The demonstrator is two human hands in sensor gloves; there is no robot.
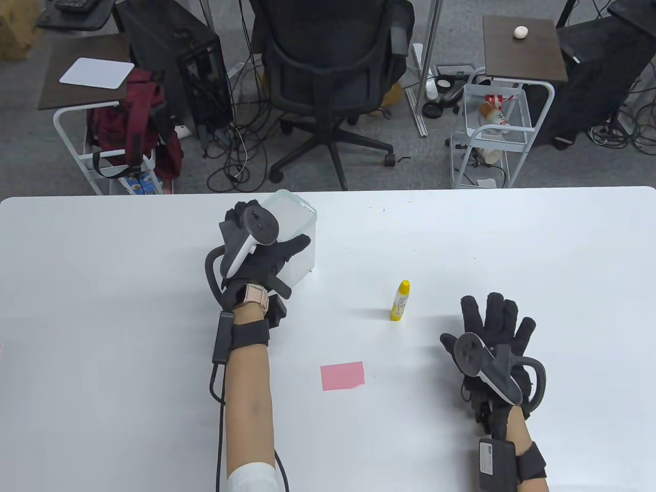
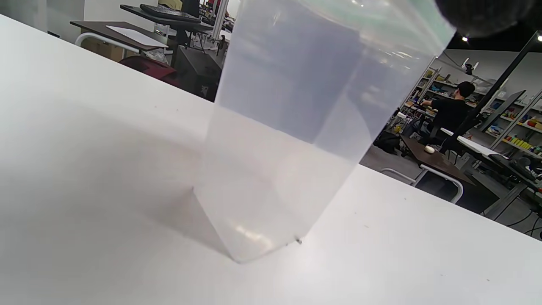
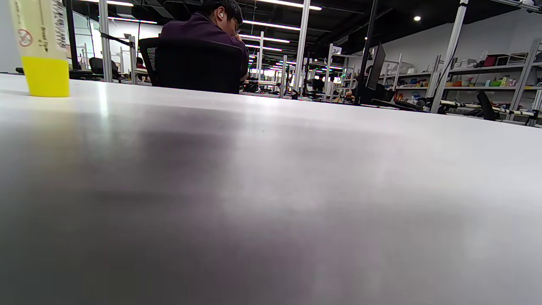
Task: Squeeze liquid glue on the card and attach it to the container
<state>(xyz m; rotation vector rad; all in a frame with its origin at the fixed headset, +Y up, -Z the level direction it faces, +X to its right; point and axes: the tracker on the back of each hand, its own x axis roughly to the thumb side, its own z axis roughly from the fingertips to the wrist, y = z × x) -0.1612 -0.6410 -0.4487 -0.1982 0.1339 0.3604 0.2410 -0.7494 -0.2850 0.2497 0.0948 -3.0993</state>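
Gripping the clear container (image 1: 300, 225), the left hand (image 1: 256, 246) curls round its side.
Right hand (image 1: 492, 333) lies flat, fingers spread, holding nothing; glue bottle (image 1: 400, 300) stands between them, pink card (image 1: 342, 375) nearer the person.

Bare table (image 1: 128, 307) separates the 2 hands; only the upright glue bottle (image 1: 400, 301) and flat pink card (image 1: 342, 375) interrupt it between them.
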